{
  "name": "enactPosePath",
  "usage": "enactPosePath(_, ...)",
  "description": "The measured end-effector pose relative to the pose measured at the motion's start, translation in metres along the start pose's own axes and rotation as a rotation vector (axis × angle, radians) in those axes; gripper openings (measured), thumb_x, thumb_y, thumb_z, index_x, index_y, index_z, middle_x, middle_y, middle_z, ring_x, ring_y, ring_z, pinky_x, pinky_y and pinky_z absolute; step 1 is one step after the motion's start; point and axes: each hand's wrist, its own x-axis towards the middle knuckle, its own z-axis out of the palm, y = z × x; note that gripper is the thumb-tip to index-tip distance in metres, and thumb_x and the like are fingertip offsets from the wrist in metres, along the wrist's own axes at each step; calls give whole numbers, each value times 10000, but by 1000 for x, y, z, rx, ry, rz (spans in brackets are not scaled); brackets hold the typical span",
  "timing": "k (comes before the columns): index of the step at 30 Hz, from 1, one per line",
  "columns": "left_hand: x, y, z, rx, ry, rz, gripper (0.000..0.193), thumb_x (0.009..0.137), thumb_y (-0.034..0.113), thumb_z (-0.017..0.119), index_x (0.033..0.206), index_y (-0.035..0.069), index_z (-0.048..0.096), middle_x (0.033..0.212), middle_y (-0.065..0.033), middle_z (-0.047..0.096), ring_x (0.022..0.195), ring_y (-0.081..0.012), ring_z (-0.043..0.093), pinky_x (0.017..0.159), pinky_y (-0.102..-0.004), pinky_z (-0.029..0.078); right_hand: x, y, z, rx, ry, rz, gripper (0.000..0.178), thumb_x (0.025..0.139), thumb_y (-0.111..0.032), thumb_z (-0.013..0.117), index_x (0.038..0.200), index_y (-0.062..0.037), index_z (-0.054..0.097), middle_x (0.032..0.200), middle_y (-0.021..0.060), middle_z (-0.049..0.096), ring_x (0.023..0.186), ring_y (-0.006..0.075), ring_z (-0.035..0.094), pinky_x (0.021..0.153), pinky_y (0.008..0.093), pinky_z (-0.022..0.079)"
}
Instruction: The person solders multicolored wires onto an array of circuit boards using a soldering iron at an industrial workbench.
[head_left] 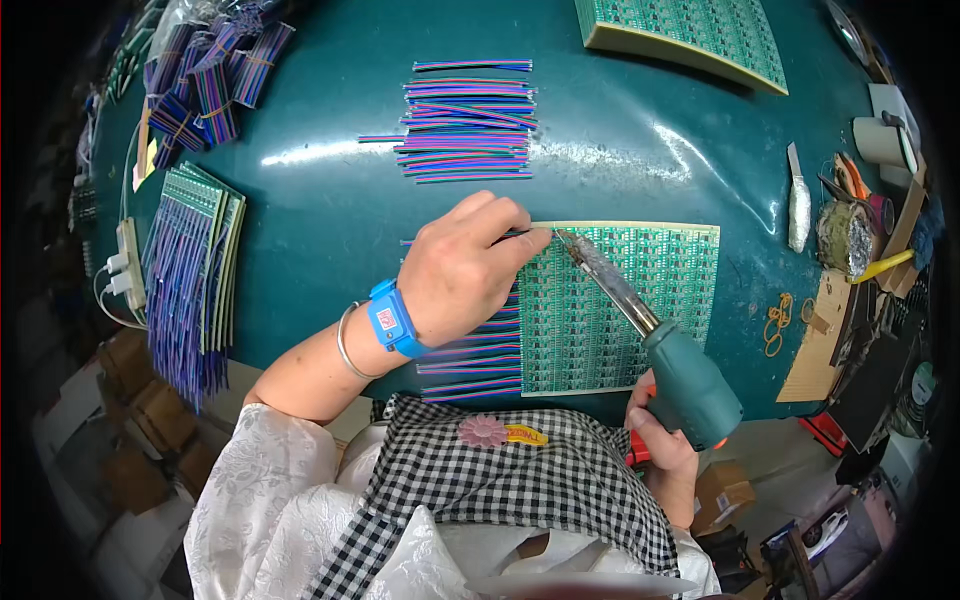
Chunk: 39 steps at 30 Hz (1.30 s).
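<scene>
A green circuit board panel [625,300] lies on the table in front of me, with a row of multicoloured ribbon wires [470,370] along its left edge. My left hand [465,255] is closed in a pinch over the panel's upper left corner. A short ribbon wire [406,242] pokes out from behind it; its other end is hidden by the fingers. In my right hand [662,435] is a green soldering gun [695,385], partly covering the fingers. The gun's tip is close to my left fingertips at the panel's top edge; whether they touch cannot be made out.
Loose ribbon wires [468,130] lie beyond the panel. A stack of panels [690,45] stands at the far right. Wired boards [195,270] and bundled wires [215,90] are at left. At right are a wrapped blade [797,200], rubber bands [776,325] and a solder roll [846,238].
</scene>
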Motion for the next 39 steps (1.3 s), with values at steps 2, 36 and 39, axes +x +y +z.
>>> enactPosePath(2,0,0,0,-3,13,10,244,720,-29,686,957,11,729,864,-77,589,770,-244,593,646,-366,524,2,-4,2,-87,30,-48,210,607,1,726,793,-67,654,723,66,636,640,216,625,597,327,501)
enactPosePath(36,-2,1,0,19,-17,16,376,633,-83,673,991,14,737,905,-76,612,732,-237,575,636,-351,510,-3,-10,5,63,63,5,189,626,30,669,802,-28,636,725,44,589,637,174,566,584,322,466)
enactPosePath(39,-3,0,1,26,-12,20,372,633,-81,674,988,11,737,907,-77,615,731,-236,575,633,-351,510,0,-7,5,-25,56,-85,175,618,24,676,779,-34,638,681,44,580,587,189,552,563,331,457)
